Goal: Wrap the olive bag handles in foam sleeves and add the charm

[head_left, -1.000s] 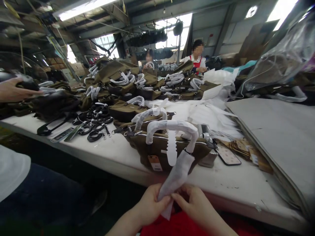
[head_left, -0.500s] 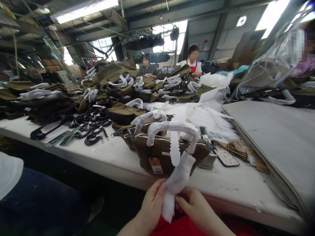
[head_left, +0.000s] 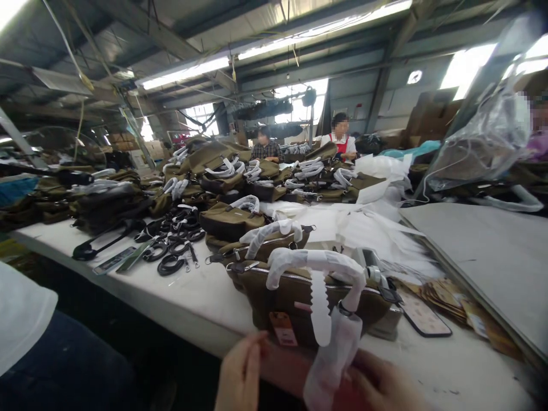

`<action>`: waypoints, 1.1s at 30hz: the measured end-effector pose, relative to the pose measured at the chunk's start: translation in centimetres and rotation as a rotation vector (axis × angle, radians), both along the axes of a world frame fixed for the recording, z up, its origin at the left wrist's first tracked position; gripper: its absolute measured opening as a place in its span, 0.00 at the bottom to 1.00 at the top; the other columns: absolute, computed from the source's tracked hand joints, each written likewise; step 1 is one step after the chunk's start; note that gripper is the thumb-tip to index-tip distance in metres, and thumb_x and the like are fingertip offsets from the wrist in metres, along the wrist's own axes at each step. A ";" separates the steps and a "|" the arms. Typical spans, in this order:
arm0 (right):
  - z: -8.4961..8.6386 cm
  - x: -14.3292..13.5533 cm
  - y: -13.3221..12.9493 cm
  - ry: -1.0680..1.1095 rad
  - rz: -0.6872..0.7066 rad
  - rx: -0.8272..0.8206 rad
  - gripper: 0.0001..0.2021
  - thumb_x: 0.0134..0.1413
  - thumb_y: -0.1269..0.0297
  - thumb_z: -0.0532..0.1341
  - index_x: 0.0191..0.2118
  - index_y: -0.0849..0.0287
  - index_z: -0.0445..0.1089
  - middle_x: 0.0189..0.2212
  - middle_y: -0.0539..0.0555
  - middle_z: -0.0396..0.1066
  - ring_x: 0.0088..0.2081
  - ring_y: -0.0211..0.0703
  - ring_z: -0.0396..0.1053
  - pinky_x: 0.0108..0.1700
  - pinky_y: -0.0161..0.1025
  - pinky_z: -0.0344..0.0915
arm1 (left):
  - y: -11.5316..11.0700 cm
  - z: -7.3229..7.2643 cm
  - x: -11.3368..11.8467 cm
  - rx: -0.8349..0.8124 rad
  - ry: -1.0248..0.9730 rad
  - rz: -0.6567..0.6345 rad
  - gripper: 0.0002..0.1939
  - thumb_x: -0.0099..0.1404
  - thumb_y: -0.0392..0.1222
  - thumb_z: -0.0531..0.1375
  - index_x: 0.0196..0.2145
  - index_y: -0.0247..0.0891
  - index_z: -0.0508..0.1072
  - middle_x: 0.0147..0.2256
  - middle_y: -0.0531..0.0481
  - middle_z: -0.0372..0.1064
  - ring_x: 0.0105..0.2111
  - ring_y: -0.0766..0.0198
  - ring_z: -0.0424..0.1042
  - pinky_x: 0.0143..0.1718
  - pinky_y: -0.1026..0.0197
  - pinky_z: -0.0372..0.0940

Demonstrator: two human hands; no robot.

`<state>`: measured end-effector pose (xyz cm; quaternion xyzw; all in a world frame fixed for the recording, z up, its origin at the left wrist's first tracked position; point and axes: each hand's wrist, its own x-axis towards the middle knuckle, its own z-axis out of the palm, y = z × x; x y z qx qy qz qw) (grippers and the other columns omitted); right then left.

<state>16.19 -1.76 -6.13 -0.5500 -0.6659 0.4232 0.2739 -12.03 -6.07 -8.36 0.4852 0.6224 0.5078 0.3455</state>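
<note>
An olive-brown handbag [head_left: 280, 291] stands at the table's near edge, its arched handle [head_left: 317, 260] wrapped in white. A white toothed strip [head_left: 321, 308] hangs from the handle, and a paper tag [head_left: 282, 328] hangs on the bag's front. From the handle's right end, a piece of white wrapping [head_left: 336, 357] comes down towards me. My right hand [head_left: 381, 379] is closed at the lower right side of this wrapping, partly behind it. My left hand [head_left: 242, 371] is blurred, its fingers drawn together below the tag and apart from the wrapping; anything between them is hidden.
More wrapped-handle bags [head_left: 231, 220] stand and lie piled behind. Coiled black straps [head_left: 171, 251] lie to the left; a phone [head_left: 423, 314] and brown tags [head_left: 445, 297] are at right. White sheets [head_left: 355, 222] cover the middle. Co-workers [head_left: 342, 140] sit beyond the pile.
My left hand has let go of the white wrapping and moved left. My right hand stays at it. The view has tilted up, so the bag sits lower and further right.
</note>
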 end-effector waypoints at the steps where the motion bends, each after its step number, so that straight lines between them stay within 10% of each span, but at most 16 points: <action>1: 1.1 1.5 0.5 -0.048 -0.069 0.066 0.16 0.48 0.49 0.61 0.34 0.54 0.78 0.33 0.56 0.80 0.36 0.55 0.75 0.40 0.47 0.72 | 0.7 0.1 -2.0 0.058 0.008 0.116 0.27 0.67 0.63 0.51 0.43 0.38 0.77 0.38 0.39 0.76 0.38 0.52 0.74 0.42 0.56 0.69; 6: 6.6 5.3 3.5 -0.240 -0.336 0.604 0.23 0.45 0.44 0.65 0.43 0.54 0.74 0.41 0.59 0.76 0.41 0.55 0.73 0.45 0.48 0.69 | 5.8 -0.6 -9.4 0.095 0.489 0.229 0.21 0.69 0.54 0.49 0.42 0.37 0.74 0.43 0.41 0.74 0.43 0.54 0.74 0.44 0.56 0.69; 10: 10.7 2.9 6.9 -0.385 0.008 0.644 0.32 0.41 0.53 0.69 0.56 0.54 0.68 0.56 0.60 0.67 0.56 0.57 0.65 0.58 0.51 0.60 | 10.0 -2.7 -10.1 0.042 0.737 0.228 0.22 0.66 0.49 0.48 0.46 0.33 0.73 0.51 0.37 0.70 0.53 0.49 0.68 0.57 0.48 0.61; 14: 13.1 0.2 9.3 -0.424 0.318 0.410 0.23 0.45 0.58 0.68 0.50 0.49 0.73 0.51 0.54 0.72 0.50 0.53 0.69 0.53 0.46 0.64 | 11.8 -5.1 -9.0 -0.076 0.903 0.329 0.31 0.66 0.50 0.47 0.56 0.22 0.65 0.58 0.28 0.62 0.60 0.42 0.59 0.63 0.42 0.49; 25: 11.1 -0.3 8.1 -0.343 0.265 0.503 0.06 0.55 0.63 0.61 0.33 0.53 0.76 0.35 0.50 0.77 0.39 0.44 0.71 0.42 0.36 0.63 | 12.7 -8.0 -11.0 -0.147 1.198 0.253 0.32 0.64 0.55 0.44 0.54 0.30 0.69 0.58 0.36 0.65 0.58 0.48 0.64 0.61 0.52 0.55; 33: 9.0 0.5 7.4 -0.132 0.037 0.520 0.14 0.61 0.58 0.55 0.33 0.57 0.74 0.35 0.54 0.75 0.40 0.47 0.71 0.46 0.42 0.64 | 12.1 -6.1 -9.4 -0.176 1.195 0.260 0.31 0.67 0.53 0.43 0.56 0.29 0.68 0.58 0.36 0.64 0.59 0.49 0.62 0.61 0.51 0.53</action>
